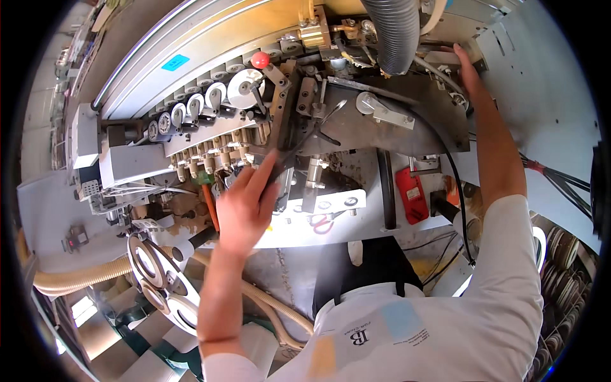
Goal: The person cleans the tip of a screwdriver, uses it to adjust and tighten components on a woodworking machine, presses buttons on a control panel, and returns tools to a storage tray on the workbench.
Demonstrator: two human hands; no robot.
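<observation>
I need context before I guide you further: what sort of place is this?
Probably a factory or workshop: the machine has a row of rollers and a thick ribbed hose, and stacked discs fill a rack at right.

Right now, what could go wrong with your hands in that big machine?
The left hand grips a dark tool among hard metal parts, so a slip might bang the knuckles.

The right hand reaches in at the far side, and a black cable hangs beside its forearm; pulling back could snag it.

The red-handled scissors lie near the front edge of the white ledge, so a bump might knock them off.
</observation>
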